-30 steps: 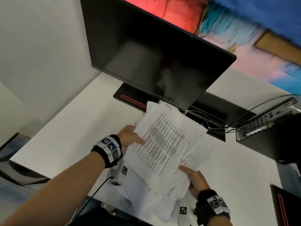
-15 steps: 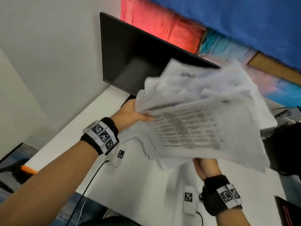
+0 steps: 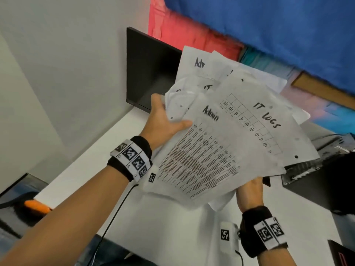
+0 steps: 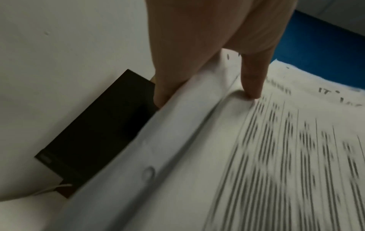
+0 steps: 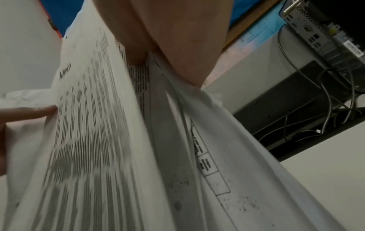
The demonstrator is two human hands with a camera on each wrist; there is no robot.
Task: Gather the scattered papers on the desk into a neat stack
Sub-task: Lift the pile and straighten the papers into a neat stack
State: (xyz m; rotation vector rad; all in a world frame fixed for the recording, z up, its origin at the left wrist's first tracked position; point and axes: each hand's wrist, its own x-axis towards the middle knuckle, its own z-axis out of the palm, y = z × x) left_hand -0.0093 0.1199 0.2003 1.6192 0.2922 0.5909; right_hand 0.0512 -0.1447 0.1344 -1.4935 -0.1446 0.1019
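Above the desk [image 3: 172, 223], in front of the monitor [image 3: 151, 73], I have the papers [image 3: 221, 143] lifted in both hands. My left hand [image 3: 163, 123] pinches their left edge, thumb across the top "Admin" sheet and fingers behind. My right hand [image 3: 249, 192] grips the lower edge from underneath; its fingers are hidden by the sheets in the head view, but the wrist view shows them closed on the bundle. I judge the gathering mostly done: no loose sheet shows on the bare desk, though much of it is hidden. The squaring is left. The sheets fan out, with "IT Logs" skewed right and corners jutting at the top, so they need tapping even and setting down.
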